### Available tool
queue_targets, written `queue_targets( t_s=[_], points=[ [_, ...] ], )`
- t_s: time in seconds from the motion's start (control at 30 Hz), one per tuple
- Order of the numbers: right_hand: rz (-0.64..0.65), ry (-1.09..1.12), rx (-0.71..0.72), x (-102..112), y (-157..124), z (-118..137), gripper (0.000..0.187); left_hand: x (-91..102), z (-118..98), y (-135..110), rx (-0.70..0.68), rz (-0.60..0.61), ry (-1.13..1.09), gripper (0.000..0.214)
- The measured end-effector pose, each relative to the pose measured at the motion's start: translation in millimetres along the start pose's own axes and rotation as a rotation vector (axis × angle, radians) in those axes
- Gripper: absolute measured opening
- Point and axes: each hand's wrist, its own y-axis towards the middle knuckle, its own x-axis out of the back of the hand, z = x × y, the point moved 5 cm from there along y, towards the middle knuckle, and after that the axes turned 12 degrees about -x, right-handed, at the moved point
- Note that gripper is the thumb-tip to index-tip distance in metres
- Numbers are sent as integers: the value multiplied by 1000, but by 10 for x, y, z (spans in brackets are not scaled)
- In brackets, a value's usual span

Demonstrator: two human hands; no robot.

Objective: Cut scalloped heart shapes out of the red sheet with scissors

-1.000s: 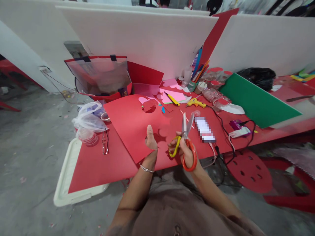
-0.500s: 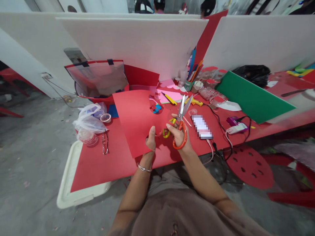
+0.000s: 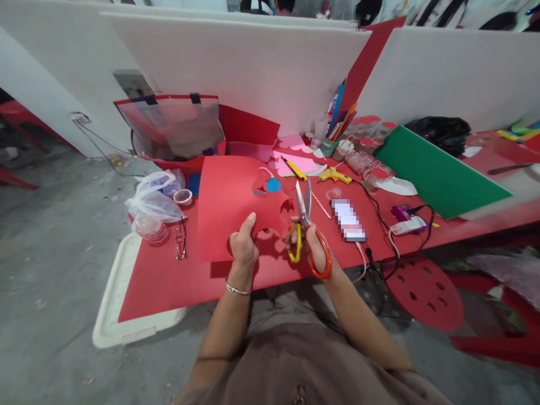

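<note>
My left hand (image 3: pixel 243 246) pinches the near edge of a red paper sheet (image 3: pixel 228 202) that has round holes cut out of it, and holds it up over the red table (image 3: pixel 169 281). My right hand (image 3: pixel 313 247) grips scissors (image 3: pixel 307 230) with one yellow and one orange handle. Their blades point away from me, nearly closed, at the sheet's right edge beside a cut notch.
On the table lie glasses (image 3: pixel 180 242), a plastic bag (image 3: pixel 154 199), a tape roll (image 3: pixel 183 197), a phone (image 3: pixel 348 220), a yellow glue gun (image 3: pixel 335 176), cables, pink paper, and a green board (image 3: pixel 439 174). White partitions (image 3: pixel 236 67) stand behind. A red stool (image 3: pixel 424 292) sits on the right.
The red sheet has turned and shifted left in my left hand. My right hand has come nearer with the scissors, and their blades have gone from spread to nearly closed.
</note>
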Motion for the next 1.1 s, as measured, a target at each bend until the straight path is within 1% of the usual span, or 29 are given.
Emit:
queue_targets(
  t_s=[0.07, 0.13, 0.2, 0.27, 0.37, 0.5, 0.67, 0.8, 0.97, 1.1],
  points=[
    [59, -12, -38, 2, -116, -102, 59, 8, -106, 34, -16, -7, -32, 30],
    [151, -94, -54, -55, -226, -169, 63, 17, -149, 55, -17, -4, -24, 31],
    [207, -205, -24, -119, -304, -177, 64, 23, -141, 68, -5, 13, 5, 32],
    [228, -310, 24, -173, -333, -142, 62, 33, -116, 82, 3, 35, 26, 31],
    [231, -391, 85, -228, -307, -56, 59, 64, -104, 119, -7, 74, 91, 25],
    [227, -427, 101, -274, -259, 14, 56, 105, -115, 150, 4, 112, 171, 17],
    [199, -433, 70, -288, -237, -9, 58, 96, -78, 110, 91, 83, 159, 30],
    [187, -432, 59, -301, -231, -31, 60, 78, -110, 120, 26, 34, 149, 22],
    [159, -470, 84, -326, -230, -4, 64, 61, -92, 122, 54, 65, 157, 27],
    [147, -494, 109, -328, -214, -23, 64, 86, -42, 120, 87, 78, 156, 27]
  ],
)
